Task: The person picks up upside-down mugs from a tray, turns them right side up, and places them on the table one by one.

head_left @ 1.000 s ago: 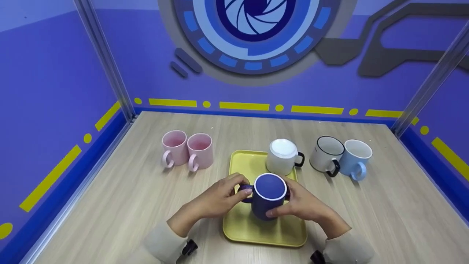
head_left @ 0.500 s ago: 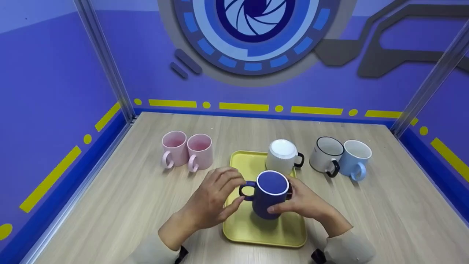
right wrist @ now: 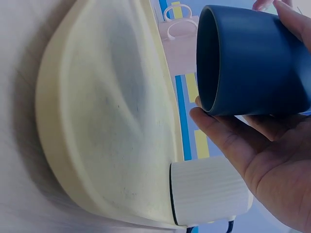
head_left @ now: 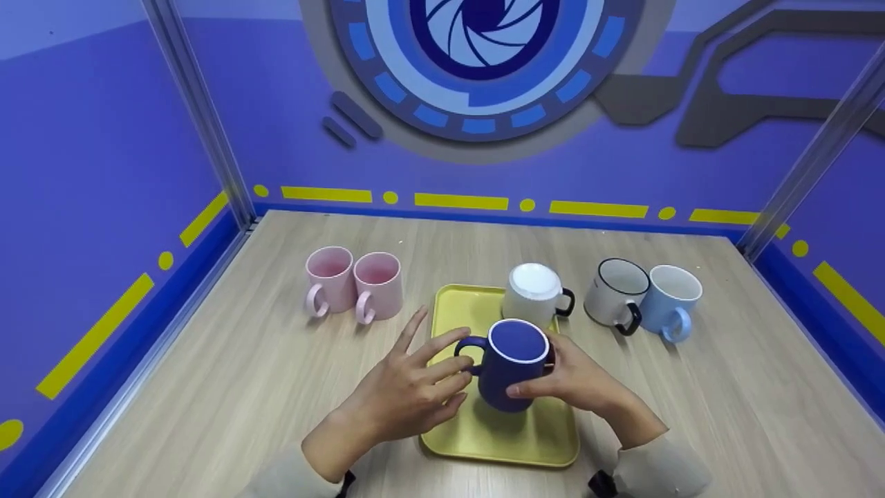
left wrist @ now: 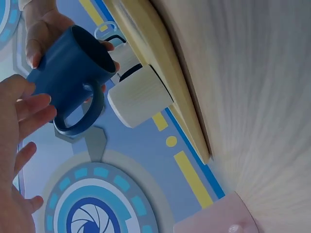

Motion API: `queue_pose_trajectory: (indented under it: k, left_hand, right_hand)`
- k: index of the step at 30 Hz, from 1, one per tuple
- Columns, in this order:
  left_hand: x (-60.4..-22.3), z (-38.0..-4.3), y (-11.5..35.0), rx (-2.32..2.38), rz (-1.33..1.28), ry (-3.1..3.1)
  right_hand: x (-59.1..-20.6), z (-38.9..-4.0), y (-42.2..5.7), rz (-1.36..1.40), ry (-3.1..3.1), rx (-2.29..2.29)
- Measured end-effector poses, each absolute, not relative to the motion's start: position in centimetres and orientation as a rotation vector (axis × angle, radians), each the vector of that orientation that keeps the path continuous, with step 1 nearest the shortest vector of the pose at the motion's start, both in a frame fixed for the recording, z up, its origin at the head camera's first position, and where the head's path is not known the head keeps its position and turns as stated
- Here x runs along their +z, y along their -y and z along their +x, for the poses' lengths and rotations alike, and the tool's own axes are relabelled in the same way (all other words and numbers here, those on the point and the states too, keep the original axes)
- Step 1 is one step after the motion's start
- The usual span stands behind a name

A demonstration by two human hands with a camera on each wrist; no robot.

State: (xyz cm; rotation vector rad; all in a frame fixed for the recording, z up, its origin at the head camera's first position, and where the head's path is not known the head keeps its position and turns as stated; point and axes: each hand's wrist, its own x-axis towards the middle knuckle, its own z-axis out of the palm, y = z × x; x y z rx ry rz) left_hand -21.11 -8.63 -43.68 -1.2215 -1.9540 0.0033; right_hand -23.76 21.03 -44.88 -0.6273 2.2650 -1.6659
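A dark blue mug [head_left: 508,377] is held bottom up above the yellow tray [head_left: 498,449], its open rim facing down. My right hand [head_left: 581,377] grips it from the right side, thumb across the front. In the right wrist view the mug [right wrist: 257,60] hangs clear of the tray. My left hand [head_left: 408,391] is at the mug's handle with fingers spread; whether the fingertips touch it I cannot tell. Behind, at the tray's far right corner, a white mug [head_left: 532,294] with a black handle stands upside down.
Two pink mugs [head_left: 330,277] stand upright side by side at the back left. On the right, a white mug with a black rim [head_left: 612,297] stands against a light blue mug [head_left: 667,301]. Blue-purple walls [head_left: 276,124] enclose the wooden table [head_left: 705,401].
My left hand has let go of the mug's handle, and its fingers have spread. The mug has risen slightly and shifted a little right in my right hand.
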Motion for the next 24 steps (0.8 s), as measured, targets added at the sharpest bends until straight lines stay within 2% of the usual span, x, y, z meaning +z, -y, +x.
queue_pose_trajectory:
  k: [24]
  left_hand:
    - [-44.7, -21.7, 6.8, 0.416, -1.122, 2.163]
  right_hand:
    - [-44.6, -23.3, -20.5, -0.623, -2.215, -1.730]
